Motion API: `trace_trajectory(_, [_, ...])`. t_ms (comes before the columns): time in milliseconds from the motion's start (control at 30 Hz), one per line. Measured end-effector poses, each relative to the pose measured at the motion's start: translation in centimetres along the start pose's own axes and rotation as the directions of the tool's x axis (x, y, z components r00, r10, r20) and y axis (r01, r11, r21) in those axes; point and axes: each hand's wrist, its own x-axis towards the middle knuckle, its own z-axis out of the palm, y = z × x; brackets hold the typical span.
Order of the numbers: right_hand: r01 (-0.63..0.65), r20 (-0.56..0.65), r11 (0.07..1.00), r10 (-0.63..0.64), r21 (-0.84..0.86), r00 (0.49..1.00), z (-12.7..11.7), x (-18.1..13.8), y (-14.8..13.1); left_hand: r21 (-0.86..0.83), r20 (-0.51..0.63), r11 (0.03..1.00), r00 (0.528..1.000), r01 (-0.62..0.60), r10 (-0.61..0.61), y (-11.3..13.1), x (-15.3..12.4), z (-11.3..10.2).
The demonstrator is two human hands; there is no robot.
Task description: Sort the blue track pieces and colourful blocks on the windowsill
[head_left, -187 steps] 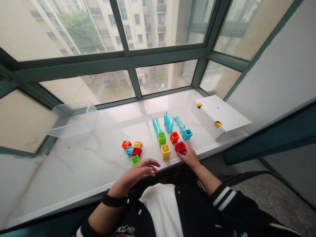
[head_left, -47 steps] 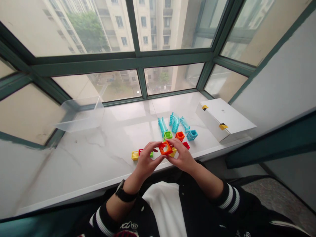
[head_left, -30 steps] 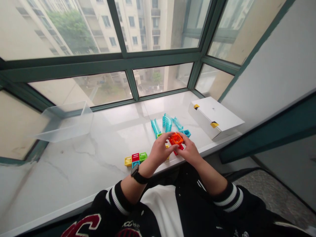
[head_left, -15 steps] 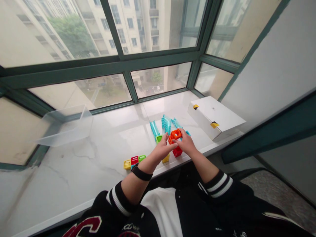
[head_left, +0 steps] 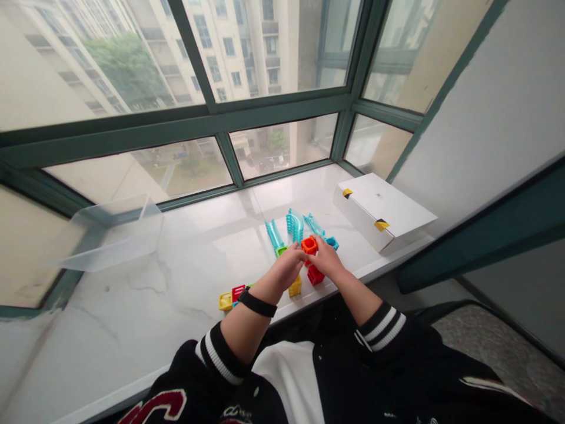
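Note:
Between my two hands is an orange hollow toy block [head_left: 309,245], held just above the sill. My right hand [head_left: 327,258] closes on its right side, and my left hand [head_left: 289,266] grips it from the left, fingertips meeting near its lower edge. A red block [head_left: 315,275] sits just below my right hand, and a yellow block [head_left: 295,287] stands under my left. Beyond the hands lie a straight teal track piece [head_left: 274,234], a curved teal track piece [head_left: 295,225] and another teal track piece [head_left: 313,224]. A green block [head_left: 281,251] touches the straight track's near end.
On the marble windowsill [head_left: 185,247], a white box [head_left: 386,206] with yellow-black tape stands at the right. A clear plastic bin [head_left: 119,235] is at the left. Yellow [head_left: 225,301] and red [head_left: 238,292] blocks lie beside my left wrist. Window frames border the back.
The orange block has turned so its round opening faces up more. My left fingers have closed in on it. The view has shifted slightly.

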Motion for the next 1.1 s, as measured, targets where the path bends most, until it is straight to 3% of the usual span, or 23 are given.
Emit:
trace_trajectory(300, [-0.011,0.044,0.999,0.013,-0.047,0.999,0.2,0.4,0.4,-0.084,0.077,0.991,0.992,0.109,-0.102,1.3,0.6,0.9])
trace_trajectory(533, [0.017,0.090,0.995,-0.008,-0.102,0.996,0.4,0.8,0.4,-0.127,0.046,0.985,0.993,0.113,-0.108,1.1,0.9,1.8])
trace_trajectory(800, [0.018,0.118,0.990,-0.002,-0.139,0.993,0.5,0.7,0.2,-0.141,0.046,0.985,0.995,0.098,-0.092,0.6,1.8,1.4])
trace_trajectory(967, [0.034,0.096,0.993,-0.023,-0.114,0.995,0.5,0.7,0.3,-0.090,0.021,0.991,0.995,0.101,-0.100,1.4,0.6,1.5])
trace_trajectory(1100, [0.058,0.073,0.994,-0.051,-0.093,0.996,0.4,0.8,0.3,-0.034,-0.014,0.997,0.997,0.072,-0.073,3.0,-1.7,-0.3])
